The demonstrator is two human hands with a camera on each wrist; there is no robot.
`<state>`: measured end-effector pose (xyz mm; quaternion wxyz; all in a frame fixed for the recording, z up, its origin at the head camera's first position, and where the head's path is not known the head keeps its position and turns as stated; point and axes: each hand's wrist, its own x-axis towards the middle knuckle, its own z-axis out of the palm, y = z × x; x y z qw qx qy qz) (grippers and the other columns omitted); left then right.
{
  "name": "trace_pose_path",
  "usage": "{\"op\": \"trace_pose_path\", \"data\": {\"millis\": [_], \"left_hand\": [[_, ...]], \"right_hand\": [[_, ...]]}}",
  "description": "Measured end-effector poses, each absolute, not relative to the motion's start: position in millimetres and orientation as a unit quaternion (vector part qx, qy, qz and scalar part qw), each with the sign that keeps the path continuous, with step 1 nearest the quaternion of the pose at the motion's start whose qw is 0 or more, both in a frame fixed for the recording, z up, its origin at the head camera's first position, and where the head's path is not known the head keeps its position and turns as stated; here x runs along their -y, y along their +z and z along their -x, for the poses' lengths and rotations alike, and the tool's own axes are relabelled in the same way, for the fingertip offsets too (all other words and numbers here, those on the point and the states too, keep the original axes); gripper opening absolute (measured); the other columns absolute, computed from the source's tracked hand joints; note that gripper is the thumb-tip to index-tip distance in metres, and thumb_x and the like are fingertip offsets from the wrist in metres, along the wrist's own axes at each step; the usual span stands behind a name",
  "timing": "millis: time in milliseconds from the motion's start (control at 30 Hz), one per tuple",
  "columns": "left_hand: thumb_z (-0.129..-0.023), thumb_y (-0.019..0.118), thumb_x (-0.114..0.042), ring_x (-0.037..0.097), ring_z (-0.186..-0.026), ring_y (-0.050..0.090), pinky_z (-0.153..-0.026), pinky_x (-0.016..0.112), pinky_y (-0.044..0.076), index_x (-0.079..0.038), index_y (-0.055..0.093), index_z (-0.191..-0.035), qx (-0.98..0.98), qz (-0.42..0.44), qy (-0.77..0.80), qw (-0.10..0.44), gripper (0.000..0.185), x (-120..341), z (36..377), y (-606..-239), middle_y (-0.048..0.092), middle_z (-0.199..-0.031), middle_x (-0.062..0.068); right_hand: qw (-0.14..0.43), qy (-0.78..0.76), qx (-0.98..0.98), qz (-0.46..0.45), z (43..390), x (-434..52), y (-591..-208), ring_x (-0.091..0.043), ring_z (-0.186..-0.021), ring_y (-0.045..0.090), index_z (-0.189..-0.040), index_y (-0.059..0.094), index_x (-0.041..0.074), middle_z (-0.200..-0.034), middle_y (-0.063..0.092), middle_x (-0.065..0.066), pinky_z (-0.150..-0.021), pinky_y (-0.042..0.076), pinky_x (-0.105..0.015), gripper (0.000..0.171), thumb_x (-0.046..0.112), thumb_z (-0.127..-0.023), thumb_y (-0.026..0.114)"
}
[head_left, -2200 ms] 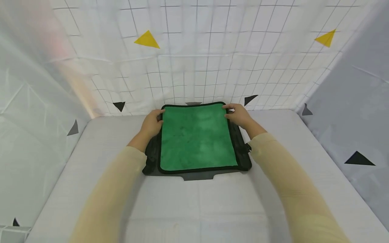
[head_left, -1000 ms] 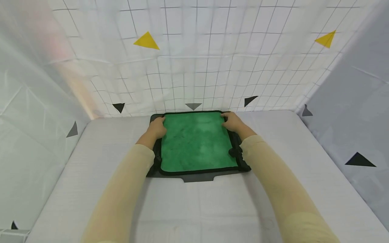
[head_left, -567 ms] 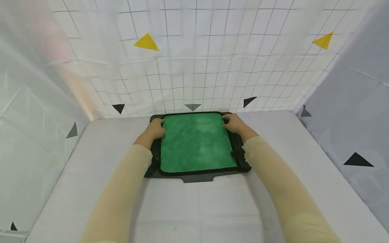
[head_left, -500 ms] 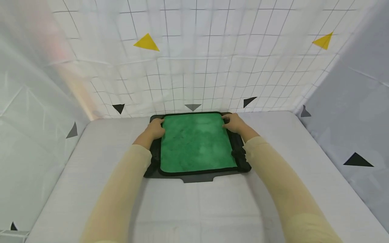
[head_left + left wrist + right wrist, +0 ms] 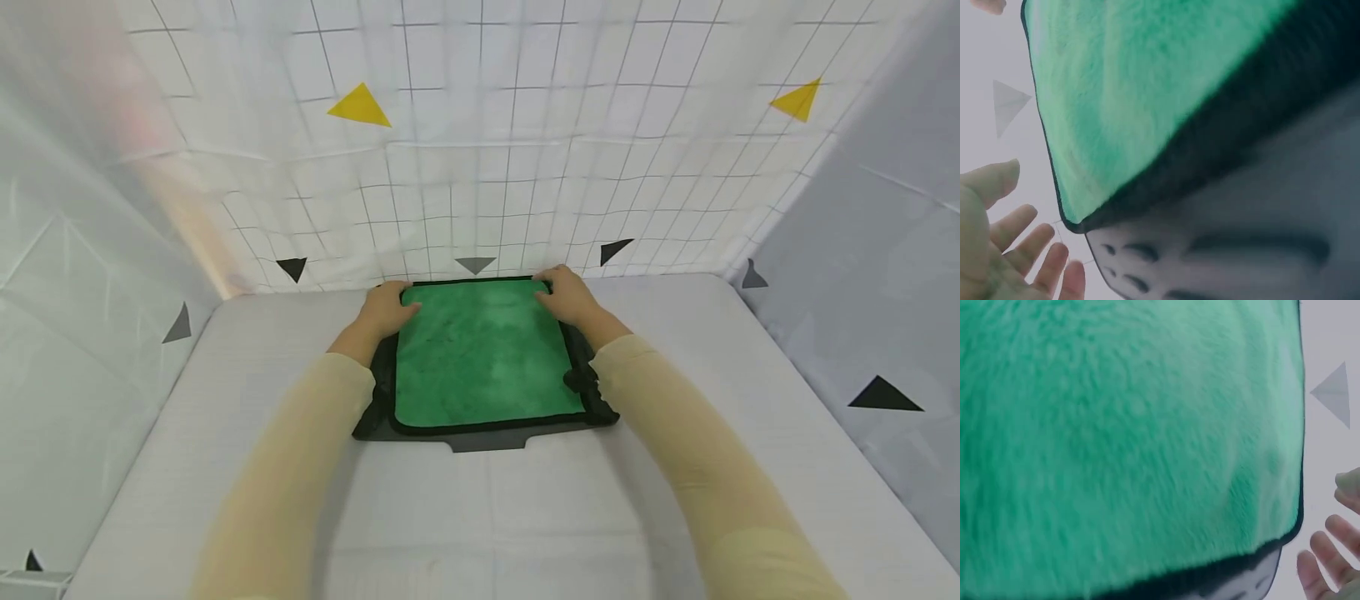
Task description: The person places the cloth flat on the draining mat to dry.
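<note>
A green plush cloth (image 5: pixel 483 354) with black edging lies flat on a dark grey plastic board (image 5: pixel 489 439) whose front tab shows. My left hand (image 5: pixel 383 310) is at the cloth's far left corner, and my right hand (image 5: pixel 567 298) is at its far right corner. In the left wrist view the left fingers (image 5: pixel 1030 253) are spread beside the cloth corner, holding nothing. The right wrist view shows the right fingers (image 5: pixel 1329 556) apart from the black edging, also without anything between them. Moulded slots show in the board under the cloth.
The board stands on a white-covered table (image 5: pixel 487 517), close to a white gridded back sheet (image 5: pixel 450 192). Grey-white side sheets (image 5: pixel 862 267) flank the table. Yellow and black triangle markers (image 5: pixel 361 107) dot the sheets.
The cloth's far edge has come down onto the board. Both hands, earlier pinching its far side edges, have let go and opened at the corners.
</note>
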<state>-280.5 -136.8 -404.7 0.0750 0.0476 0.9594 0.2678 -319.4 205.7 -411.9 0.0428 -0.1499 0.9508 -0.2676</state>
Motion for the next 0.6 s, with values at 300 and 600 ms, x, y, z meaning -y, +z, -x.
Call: {"op": "trace_pose_path", "data": {"millis": [300,600], "left_hand": [[-0.098,0.052,-0.059,0.044,-0.15,0.008,-0.114,0.066,0.017,-0.014,0.026,-0.16,-0.975,-0.038,0.188,0.11,0.081,126,286,-416,0.019,-0.165,0.014],[-0.09,0.051,-0.072,0.045,-0.151,-0.008,-0.117,0.065,-0.002,-0.015,0.013,-0.162,-0.969,-0.038,0.184,0.163,0.1,125,285,-419,0.005,-0.168,0.014]], "right_hand": [[0.068,-0.136,-0.967,0.203,324,-186,-424,-0.042,-0.147,0.024,-0.15,0.046,0.009,-0.159,0.032,-0.02,-0.115,0.025,-0.06,0.056,0.033,-0.102,0.059],[0.143,-0.103,-0.967,0.186,327,-186,-429,-0.039,-0.152,0.004,-0.16,0.025,0.017,-0.167,0.008,-0.017,-0.117,0.011,-0.064,0.071,0.048,-0.102,0.052]]}}
